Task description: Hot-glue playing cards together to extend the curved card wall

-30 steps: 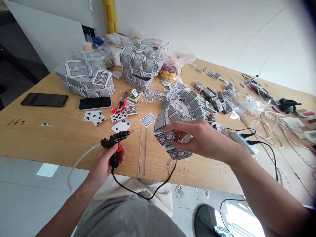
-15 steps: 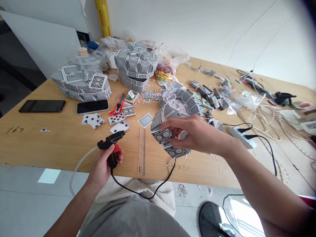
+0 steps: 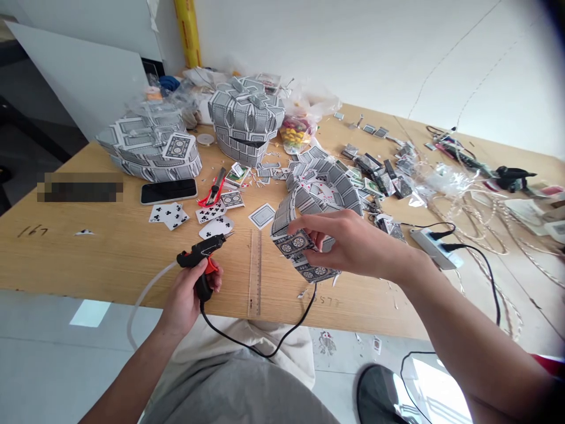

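Observation:
My left hand [image 3: 188, 291] is wrapped round the handle of a black and red glue gun [image 3: 200, 253], whose nozzle points right above the table. My right hand [image 3: 342, 241] pinches the near wall of a card structure [image 3: 285, 218], a curved form built of grey playing cards. Black patterned cards [image 3: 316, 273] cover its near end, and my fingers hide part of the wall. Between the hands lie a clear ruler [image 3: 255, 277] and a single face-down card [image 3: 262, 216]. Loose club cards [image 3: 216, 227] are just beyond the glue gun.
Two finished-looking card forms [image 3: 247, 118] [image 3: 150, 147] stand at the back left. A phone [image 3: 169, 191] and a red cutter [image 3: 215, 188] lie before them. Card bundles [image 3: 375, 171] are scattered behind my right hand; a power strip [image 3: 436, 248] and cords lie at right.
The view has shifted slightly, moving the table items a little to the right. Both hands keep their holds, with no clear movement of the glue gun or card structure.

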